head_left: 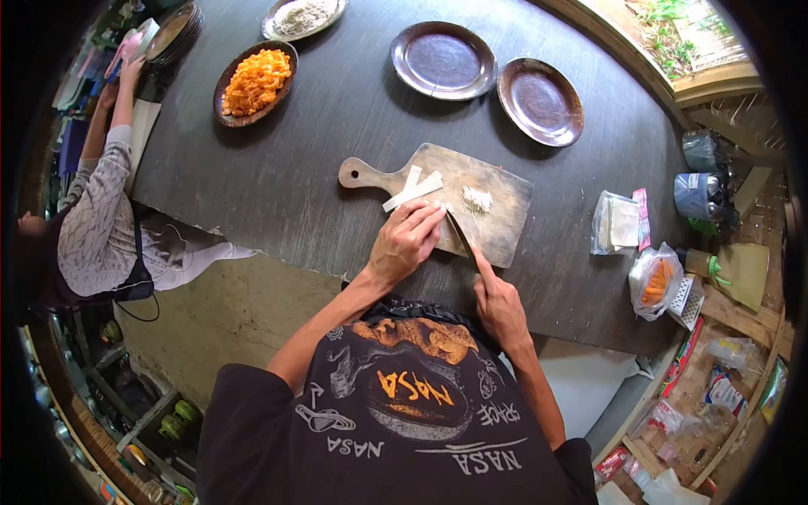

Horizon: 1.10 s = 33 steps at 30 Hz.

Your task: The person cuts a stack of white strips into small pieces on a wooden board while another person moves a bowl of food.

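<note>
A wooden cutting board (pixel 497 240) with a handle lies on the dark table in front of me. My left hand (pixel 408 238) rests at its near edge, fingers bent and pressed together on a white piece of food that is mostly hidden. My right hand (pixel 502 313) grips a knife (pixel 460 229), its blade against the board right beside my left fingertips. Flat white strips (pixel 414 188) lie crossed near the board's handle, just beyond my left hand. A small heap of finely cut white bits (pixel 477 199) sits beyond the blade.
Two brown plates (pixel 443 61) (pixel 541 101) stand at the back. Diced orange food fills a bowl (pixel 255 84); another plate (pixel 303 17) holds pale bits. At right are a plastic packet (pixel 617 223) and a bag of carrots (pixel 658 282). Another person (pixel 101 219) reaches across the table's left end.
</note>
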### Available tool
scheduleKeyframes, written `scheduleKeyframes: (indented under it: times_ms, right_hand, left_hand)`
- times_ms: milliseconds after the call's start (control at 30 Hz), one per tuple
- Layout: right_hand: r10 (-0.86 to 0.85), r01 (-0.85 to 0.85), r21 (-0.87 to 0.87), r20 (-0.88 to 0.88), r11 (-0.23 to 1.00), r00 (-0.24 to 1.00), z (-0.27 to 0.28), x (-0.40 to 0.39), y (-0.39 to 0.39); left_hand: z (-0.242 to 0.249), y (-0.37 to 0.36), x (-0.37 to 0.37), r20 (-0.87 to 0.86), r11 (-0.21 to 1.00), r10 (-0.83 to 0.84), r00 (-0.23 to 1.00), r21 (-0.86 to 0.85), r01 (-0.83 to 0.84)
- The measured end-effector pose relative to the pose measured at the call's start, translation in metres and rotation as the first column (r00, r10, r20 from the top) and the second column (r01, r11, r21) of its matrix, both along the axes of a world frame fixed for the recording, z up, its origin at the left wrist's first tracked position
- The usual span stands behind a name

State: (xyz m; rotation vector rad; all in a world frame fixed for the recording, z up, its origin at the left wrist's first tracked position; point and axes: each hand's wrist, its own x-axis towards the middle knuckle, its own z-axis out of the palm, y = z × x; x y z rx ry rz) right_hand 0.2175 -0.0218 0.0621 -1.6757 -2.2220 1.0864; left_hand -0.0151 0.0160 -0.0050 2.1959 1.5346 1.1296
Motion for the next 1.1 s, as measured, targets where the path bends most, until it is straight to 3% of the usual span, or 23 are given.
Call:
scheduleKeyframes:
  times_ms: [167,567,633,933,1100]
  right_hand:
    - [-0.013,0.013,0.012,-0.047,1.0,0.999,0.0,-0.007,0.002]
    - [-0.014,0.015,-0.005,0.078,1.0,0.997,0.01,-0.003,0.003]
    - [-0.024,0.028,-0.061,0.054,0.998,0.998,0.016,-0.001,0.002]
    - [-0.018,0.018,0.001,-0.043,1.0,0.999,0.001,-0.007,0.007]
    - [-0.021,0.021,-0.008,0.014,1.0,1.0,0.006,-0.015,0.011]
  left_hand:
    - [0.003,0.001,0.0,0.015,1.0,0.018,1.0,-0.013,-0.018]
    - [0.007,0.002,0.0,0.026,0.999,0.033,0.999,0.001,-0.033]
    - [0.006,0.002,0.0,0.029,1.0,0.03,0.999,-0.001,-0.03]
    - [0.003,0.001,-0.001,0.024,1.0,0.028,0.999,0.001,-0.028]
    - [0.004,0.001,0.0,0.042,1.0,0.03,0.999,0.0,-0.03]
